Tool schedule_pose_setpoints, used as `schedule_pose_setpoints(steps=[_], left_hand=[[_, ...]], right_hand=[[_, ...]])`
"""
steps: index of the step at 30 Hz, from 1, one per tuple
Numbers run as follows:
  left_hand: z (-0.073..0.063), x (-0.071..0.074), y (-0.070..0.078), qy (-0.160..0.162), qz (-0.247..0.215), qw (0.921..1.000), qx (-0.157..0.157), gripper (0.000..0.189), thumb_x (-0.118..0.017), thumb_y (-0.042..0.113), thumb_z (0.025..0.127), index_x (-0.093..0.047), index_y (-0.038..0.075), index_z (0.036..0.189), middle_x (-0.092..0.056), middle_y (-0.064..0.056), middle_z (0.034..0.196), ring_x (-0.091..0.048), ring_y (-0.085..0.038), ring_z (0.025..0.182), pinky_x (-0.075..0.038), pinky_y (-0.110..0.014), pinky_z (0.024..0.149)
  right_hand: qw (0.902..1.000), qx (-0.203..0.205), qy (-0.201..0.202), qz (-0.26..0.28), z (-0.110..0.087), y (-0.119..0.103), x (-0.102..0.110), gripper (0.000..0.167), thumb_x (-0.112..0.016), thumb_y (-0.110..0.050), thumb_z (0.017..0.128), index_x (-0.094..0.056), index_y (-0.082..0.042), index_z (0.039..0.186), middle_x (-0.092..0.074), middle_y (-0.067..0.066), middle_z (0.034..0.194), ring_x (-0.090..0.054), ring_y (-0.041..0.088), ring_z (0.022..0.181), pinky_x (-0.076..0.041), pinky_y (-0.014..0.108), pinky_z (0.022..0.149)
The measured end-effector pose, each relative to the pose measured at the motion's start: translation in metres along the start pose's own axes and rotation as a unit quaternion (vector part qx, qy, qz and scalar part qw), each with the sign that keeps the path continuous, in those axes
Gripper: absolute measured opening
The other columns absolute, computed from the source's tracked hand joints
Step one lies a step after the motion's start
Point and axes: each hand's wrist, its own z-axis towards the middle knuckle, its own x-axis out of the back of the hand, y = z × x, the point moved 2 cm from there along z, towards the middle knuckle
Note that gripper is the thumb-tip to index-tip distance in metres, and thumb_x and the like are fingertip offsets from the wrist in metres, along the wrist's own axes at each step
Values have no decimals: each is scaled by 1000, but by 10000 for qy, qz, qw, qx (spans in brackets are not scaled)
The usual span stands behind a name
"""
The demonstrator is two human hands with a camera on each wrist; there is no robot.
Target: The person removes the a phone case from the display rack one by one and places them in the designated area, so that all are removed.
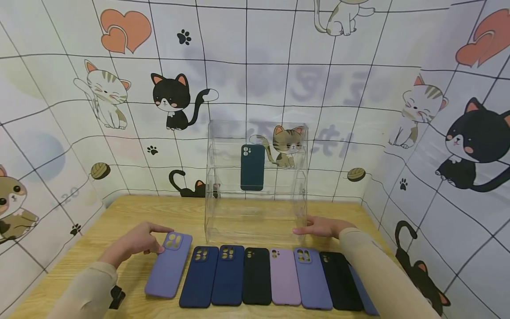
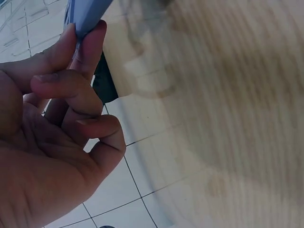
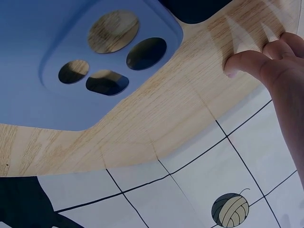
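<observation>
My left hand (image 1: 137, 241) pinches a purple phone case (image 1: 169, 270) by its upper edge near the camera cutouts. In the left wrist view, thumb and index finger meet on the corner of that case (image 2: 88, 16), the other fingers curled below. A clear plastic display rack (image 1: 255, 226) stands at the back, holding one dark teal phone case (image 1: 252, 170) upright on an upper tier. My right hand (image 1: 322, 227) grips the rack's lower right side, thumb and fingers at the clear wall. In the right wrist view the hand (image 3: 280, 66) lies beyond a blue-purple case (image 3: 42, 61).
Along the front of the wooden table (image 1: 139, 212) lie several phone cases in a row: navy (image 1: 199, 277), another navy (image 1: 228, 274), black (image 1: 256, 277), light pink-purple (image 1: 284, 277), blue-purple (image 1: 314, 279), black (image 1: 342, 283). My right sleeve covers part of the last one. A cat-patterned cloth surrounds the table.
</observation>
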Motion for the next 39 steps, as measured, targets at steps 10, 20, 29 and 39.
schedule_pose_setpoints(steps=[10, 20, 29, 39], left_hand=[[-2, -11, -20, -485, -389, 9980, -135, 65, -76, 0, 87, -59, -1, 150, -53, 0, 66, -39, -13, 55, -37, -27, 53], [-2, -18, -27, -754, -693, 9944, -241, 65, -76, 2, 91, -54, -5, 152, -46, 4, 60, -33, -10, 53, -33, -23, 51], [-2, -19, -31, -712, -530, 9950, -452, 66, -78, 5, 92, -53, -6, 152, -60, 1, 64, -34, -8, 51, -35, -22, 50], [-5, -14, -27, -492, 478, 9923, -1035, 63, -89, 14, 86, -65, -6, 141, -81, -5, 89, -71, -17, 83, -51, -24, 65]], right_hand=[[10000, 16, -49, 28, 0, -2, 1, 116, -66, -79, 89, -22, -11, 171, -27, 27, 174, -23, 54, 160, -28, 73, 124], [10000, -46, 6, 34, 1, 0, 0, 117, -66, -80, 88, -23, -8, 170, -27, 28, 173, -24, 55, 160, -29, 74, 124], [10000, -13, -4, 64, 0, 0, -1, 116, -66, -79, 89, -22, -9, 171, -27, 28, 173, -24, 55, 160, -29, 74, 123], [9999, -15, -16, 133, -1, 0, -2, 116, -66, -77, 90, -21, -9, 171, -26, 27, 174, -23, 55, 160, -28, 74, 124]])
